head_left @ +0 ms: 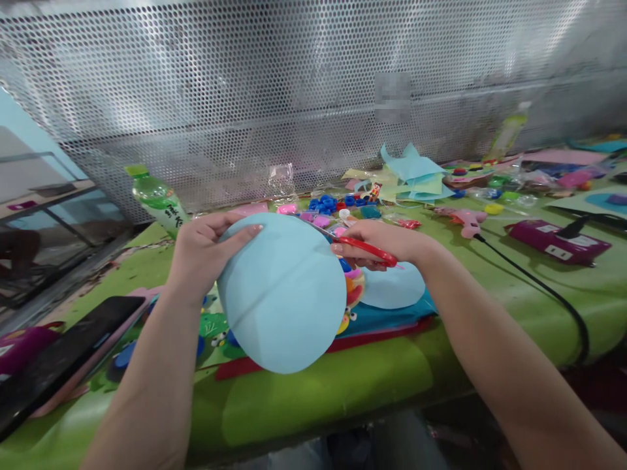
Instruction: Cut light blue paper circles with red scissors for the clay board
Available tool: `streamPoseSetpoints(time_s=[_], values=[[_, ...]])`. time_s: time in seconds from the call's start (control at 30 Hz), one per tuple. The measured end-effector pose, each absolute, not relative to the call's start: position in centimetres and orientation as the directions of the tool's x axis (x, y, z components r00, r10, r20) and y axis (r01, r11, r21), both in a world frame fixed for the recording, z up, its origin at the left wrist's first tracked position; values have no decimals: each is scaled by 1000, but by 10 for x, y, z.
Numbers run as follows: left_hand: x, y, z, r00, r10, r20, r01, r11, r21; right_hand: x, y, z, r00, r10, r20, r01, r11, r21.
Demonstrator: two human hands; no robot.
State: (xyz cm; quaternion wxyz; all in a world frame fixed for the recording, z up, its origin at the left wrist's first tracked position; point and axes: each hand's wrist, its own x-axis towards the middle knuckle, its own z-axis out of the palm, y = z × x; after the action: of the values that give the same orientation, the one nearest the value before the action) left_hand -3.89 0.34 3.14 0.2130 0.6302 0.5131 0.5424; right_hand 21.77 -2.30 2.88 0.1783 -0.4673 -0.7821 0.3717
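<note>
My left hand (208,248) pinches the upper left edge of a light blue paper circle (289,300), thumb in front and fingers behind. The circle is held up at a tilt over the table's front edge. My right hand (377,243) is closed round the red handles of a pair of scissors (367,249). The blades point left along the circle's upper right edge; how far apart they are I cannot tell. Below my right hand lies another light blue paper piece (394,287), on a blue sheet (386,321). Colourful cartoon decorations (353,287) are partly hidden behind the circle.
A green-capped bottle (157,196) stands at the left, near a black phone (73,359). Blue bottle caps (326,204) and paper scraps (416,171) lie at the back. On the right are a pink glue gun (465,220), its black cord, and a purple power strip (558,241).
</note>
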Motion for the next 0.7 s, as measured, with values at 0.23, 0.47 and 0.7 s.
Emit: streamPoseSetpoints(time_s=[0.23,0.47,0.7], values=[[-42,3,30,-92,870,484,444,-399,802,217,-23,30,-498,865,-58,602,297,-742],[-36,1,33,-137,885,446,416,-357,836,220,-20,27,-501,862,-78,589,273,-761],[-42,3,31,-100,887,450,422,-372,827,224,-19,25,-494,865,-93,595,258,-762]])
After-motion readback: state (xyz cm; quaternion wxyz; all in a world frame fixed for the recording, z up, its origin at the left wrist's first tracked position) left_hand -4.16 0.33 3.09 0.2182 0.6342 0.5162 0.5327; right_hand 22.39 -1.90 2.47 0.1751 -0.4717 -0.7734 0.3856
